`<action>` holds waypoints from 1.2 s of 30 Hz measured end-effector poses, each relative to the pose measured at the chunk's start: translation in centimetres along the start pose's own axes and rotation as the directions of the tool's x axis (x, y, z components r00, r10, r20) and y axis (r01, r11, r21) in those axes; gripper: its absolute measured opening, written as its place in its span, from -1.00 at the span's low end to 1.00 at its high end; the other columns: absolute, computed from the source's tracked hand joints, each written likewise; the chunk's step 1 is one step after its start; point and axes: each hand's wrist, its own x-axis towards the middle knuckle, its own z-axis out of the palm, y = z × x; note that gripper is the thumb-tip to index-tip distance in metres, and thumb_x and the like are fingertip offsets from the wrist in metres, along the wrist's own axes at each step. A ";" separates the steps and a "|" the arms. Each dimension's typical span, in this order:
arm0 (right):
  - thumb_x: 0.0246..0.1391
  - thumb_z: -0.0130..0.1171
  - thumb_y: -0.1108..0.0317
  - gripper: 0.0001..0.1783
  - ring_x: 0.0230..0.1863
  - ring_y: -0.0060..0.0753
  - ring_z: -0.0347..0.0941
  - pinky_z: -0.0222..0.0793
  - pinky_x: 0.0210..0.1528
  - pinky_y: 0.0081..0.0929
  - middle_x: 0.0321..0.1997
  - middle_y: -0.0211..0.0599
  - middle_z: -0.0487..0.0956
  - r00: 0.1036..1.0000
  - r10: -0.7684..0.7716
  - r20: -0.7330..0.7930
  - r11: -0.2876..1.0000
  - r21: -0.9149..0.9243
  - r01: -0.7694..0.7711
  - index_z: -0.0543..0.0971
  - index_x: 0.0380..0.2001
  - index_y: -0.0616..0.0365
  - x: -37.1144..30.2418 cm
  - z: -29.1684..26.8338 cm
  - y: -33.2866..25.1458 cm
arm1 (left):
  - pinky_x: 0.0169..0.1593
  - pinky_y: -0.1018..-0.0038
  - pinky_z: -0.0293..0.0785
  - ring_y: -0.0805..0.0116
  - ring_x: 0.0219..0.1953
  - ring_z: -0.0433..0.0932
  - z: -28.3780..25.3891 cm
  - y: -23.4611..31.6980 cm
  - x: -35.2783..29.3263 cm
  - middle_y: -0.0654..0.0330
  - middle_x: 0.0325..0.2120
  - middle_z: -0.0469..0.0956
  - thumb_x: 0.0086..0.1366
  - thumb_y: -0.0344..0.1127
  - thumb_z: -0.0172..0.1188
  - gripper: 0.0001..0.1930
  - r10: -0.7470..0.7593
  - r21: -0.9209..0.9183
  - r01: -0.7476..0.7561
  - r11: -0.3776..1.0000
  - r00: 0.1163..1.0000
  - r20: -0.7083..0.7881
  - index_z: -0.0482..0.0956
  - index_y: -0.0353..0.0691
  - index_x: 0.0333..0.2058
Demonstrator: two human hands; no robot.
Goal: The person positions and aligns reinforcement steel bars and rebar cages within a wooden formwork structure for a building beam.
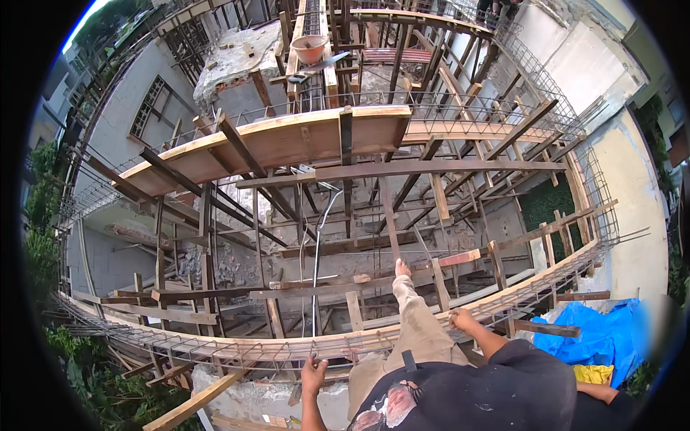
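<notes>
My left hand is beside the near rebar cage, thumb and forefinger apart, with nothing visible between them. Farther right, my right hand has its fingers curled at the inner edge of the same curved cage. Whatever those fingers close on is too small to make out. The cage runs along a long, bowed formwork board. One of my legs, in tan trousers, reaches forward across the cage. Its bare foot rests on a narrow timber.
Timber props and braces stand over a deep, rubble-strewn drop. An orange bucket and a handsaw lie on the far beam formwork. A grey hose hangs down the middle. Blue tarpaulin lies at right, near another bare forearm.
</notes>
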 end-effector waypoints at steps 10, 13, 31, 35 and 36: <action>0.26 0.07 0.31 -0.66 -0.25 -0.40 0.56 0.48 -0.12 -0.42 -0.20 -0.22 0.61 0.913 -0.336 0.231 0.923 0.274 0.270 0.51 0.03 0.25 9.3 -2.8 -14.8 | 0.25 0.15 0.31 -0.15 0.18 0.39 12.2 46.7 41.5 -0.20 0.17 0.36 0.17 -0.09 0.34 -0.19 0.735 0.422 -0.691 0.587 0.673 0.079 0.19 -0.28 0.31; 0.20 0.12 0.21 -0.64 0.01 -0.01 0.54 0.42 0.06 -0.21 -0.01 -0.03 0.60 0.903 -0.365 0.228 0.916 -0.084 0.392 0.57 0.00 0.14 9.0 -5.7 -11.8 | 0.25 0.08 0.32 -0.25 0.20 0.34 16.3 55.7 50.9 -0.28 0.16 0.34 0.15 -0.08 0.34 -0.18 0.770 0.507 -0.669 0.543 0.638 0.018 0.19 -0.26 0.30; 0.19 0.19 0.22 -0.48 -0.02 -0.06 0.49 0.42 0.03 -0.23 0.06 0.01 0.44 0.834 -0.552 0.032 0.834 -0.011 0.552 0.42 0.16 0.22 51.3 -16.1 -33.3 | 0.14 0.13 0.43 -0.07 0.09 0.52 22.9 69.8 68.4 -0.12 0.08 0.45 0.10 0.12 0.18 -0.35 0.414 0.827 -0.062 0.559 0.885 -0.213 0.51 -0.26 0.04; 0.14 0.22 0.23 -0.39 0.23 0.10 0.32 0.28 0.27 -0.17 0.22 0.03 0.33 0.663 -0.732 -0.157 0.681 -0.128 0.721 0.36 0.23 0.17 63.3 -15.9 -49.1 | 0.03 0.17 0.52 -0.03 -0.05 0.62 21.8 70.2 69.4 -0.10 -0.11 0.63 0.16 0.04 0.12 -0.51 0.348 0.874 0.030 0.485 0.910 -0.224 0.67 -0.25 -0.13; 0.12 0.24 0.21 -0.36 0.24 0.13 0.30 0.27 0.27 -0.14 0.24 0.07 0.30 0.611 -0.769 -0.187 0.638 -0.262 0.724 0.34 0.24 0.16 65.8 -16.2 -51.6 | -0.02 0.20 0.56 -0.01 -0.11 0.66 22.3 70.3 69.4 -0.10 -0.20 0.66 0.19 -0.02 0.11 -0.58 0.385 0.888 0.021 0.459 0.897 -0.219 0.72 -0.24 -0.23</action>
